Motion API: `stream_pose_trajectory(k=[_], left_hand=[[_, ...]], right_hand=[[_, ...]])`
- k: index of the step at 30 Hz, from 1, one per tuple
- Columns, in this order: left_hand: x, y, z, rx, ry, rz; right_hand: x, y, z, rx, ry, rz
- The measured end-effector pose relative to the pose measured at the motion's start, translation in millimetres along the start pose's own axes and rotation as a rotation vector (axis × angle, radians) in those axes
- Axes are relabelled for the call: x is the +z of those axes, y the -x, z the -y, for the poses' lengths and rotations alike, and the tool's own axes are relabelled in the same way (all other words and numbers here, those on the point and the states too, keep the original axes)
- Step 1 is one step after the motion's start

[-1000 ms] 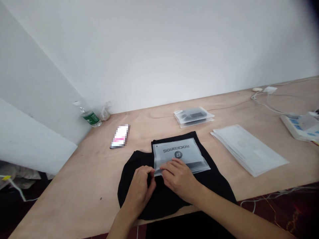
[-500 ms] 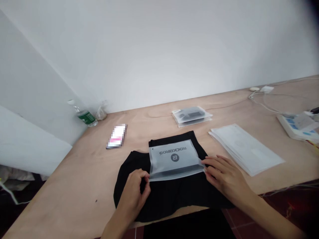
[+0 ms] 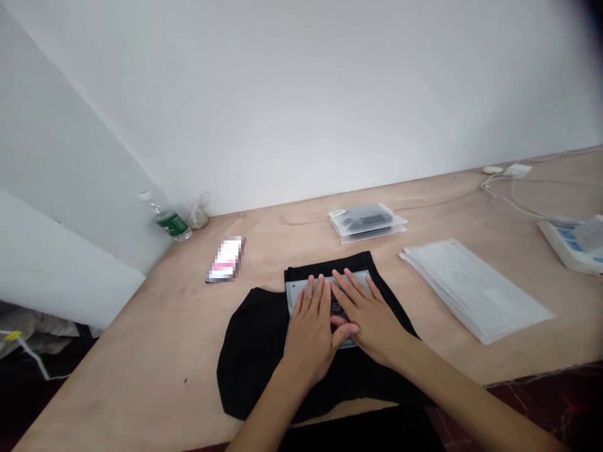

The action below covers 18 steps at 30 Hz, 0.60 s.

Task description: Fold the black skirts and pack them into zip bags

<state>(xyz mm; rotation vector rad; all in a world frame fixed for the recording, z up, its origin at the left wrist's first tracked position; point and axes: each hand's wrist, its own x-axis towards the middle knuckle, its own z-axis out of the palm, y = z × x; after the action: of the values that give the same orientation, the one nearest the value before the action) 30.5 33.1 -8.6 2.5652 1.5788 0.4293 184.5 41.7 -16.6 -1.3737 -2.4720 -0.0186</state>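
One pouch [image 3: 295,291], long axis sideways

This looks like a plain indoor work corner; whether in a home or a small workshop, I cannot tell. A bare wooden worktop [image 3: 141,351] meets a white wall [image 3: 330,94] at 12 o'clock. Black cloth [image 3: 249,358] lies at 6, stacked frosted pouches [image 3: 475,289] towards 4, a power strip [image 3: 568,246] at 3, and a drink bottle [image 3: 173,224] at 9.
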Motion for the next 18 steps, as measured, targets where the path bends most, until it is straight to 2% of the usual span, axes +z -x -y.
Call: stream_pose_trajectory(k=[5,18], left_hand=[[14.7,0.0,11.5,-0.030,-0.030,0.076],[10.9,3.9,26.9,-0.088,-0.056,0.149]], right_hand=[[15.3,0.2,-11.4,0.000,-0.013,0.052],[17.9,-2.3,-9.2,0.060,-0.031,0.125]])
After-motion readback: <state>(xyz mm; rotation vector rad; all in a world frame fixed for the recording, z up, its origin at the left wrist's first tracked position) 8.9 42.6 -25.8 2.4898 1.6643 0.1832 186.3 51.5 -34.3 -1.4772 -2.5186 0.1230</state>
